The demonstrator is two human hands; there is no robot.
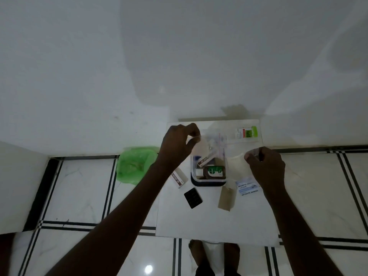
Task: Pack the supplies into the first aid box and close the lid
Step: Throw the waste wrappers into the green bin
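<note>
The first aid box (208, 183), clear with a dark blue base, stands open on a white board (215, 222). A brown Dettol bottle (215, 172) and a small carton (205, 160) lie inside it. Just above and behind the box, a clear plastic pouch (221, 145) is stretched between my hands. My left hand (178, 145) pinches its left edge and my right hand (265, 168) pinches its right edge. On the board around the box lie a white carton (179, 178), a black blister strip (193, 197), a brown paper packet (226, 198) and an antiseptic bandage packet (248, 188).
A green and white box (248, 132) sits at the board's far right corner. A crumpled green plastic bag (133, 164) lies on the tiled floor to the left. White walls rise behind and at the left. My bare feet (214, 255) are below the board's near edge.
</note>
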